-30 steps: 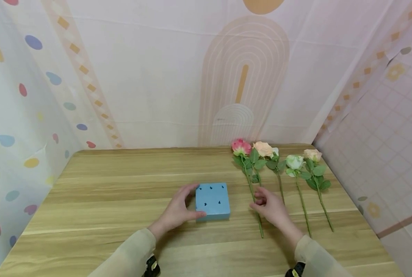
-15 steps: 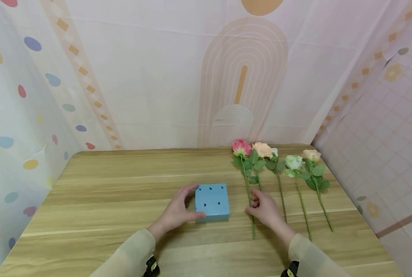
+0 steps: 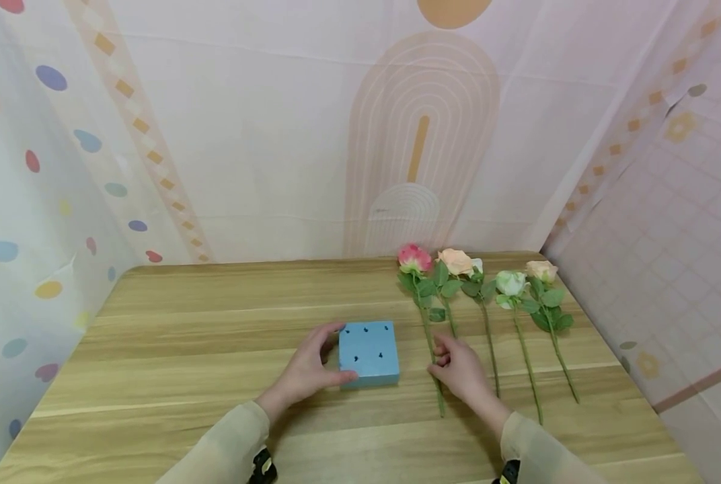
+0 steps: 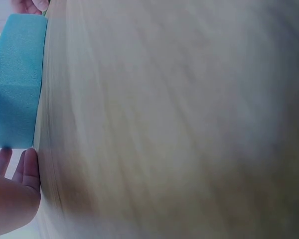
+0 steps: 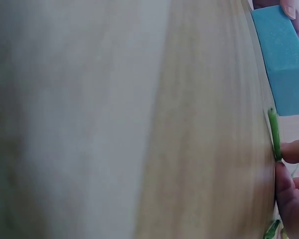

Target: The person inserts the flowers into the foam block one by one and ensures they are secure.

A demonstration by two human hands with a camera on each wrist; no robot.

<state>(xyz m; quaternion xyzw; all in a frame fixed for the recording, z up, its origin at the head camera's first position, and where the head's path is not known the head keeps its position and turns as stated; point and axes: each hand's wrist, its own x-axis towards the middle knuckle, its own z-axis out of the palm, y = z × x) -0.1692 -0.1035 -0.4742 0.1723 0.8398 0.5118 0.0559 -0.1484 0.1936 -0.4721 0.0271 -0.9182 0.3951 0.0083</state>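
Matt, foam-like, finely pitted on blue block (image 3: 369, 353). Wood-grained and smooth across counter (image 3: 215, 349). Matt, creased, printed cloth in backdrop (image 3: 276, 148). Fabric-like on pink rose (image 3: 415, 258); plastic-looking, slightly glossy on green stem (image 5: 274, 130). Matt cloth in beige sleeves (image 3: 230, 433).

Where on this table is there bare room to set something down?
Bare table: left of the left hand, behind the blue block, and nearer you between the sleeves. Crowded: the right side, where five flowers lie, stems by the right hand.

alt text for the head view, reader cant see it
A person's left hand grips a blue block on a wood-grain table while the right hand pinches a pink flower by its stem; four paler flowers lie to its right.
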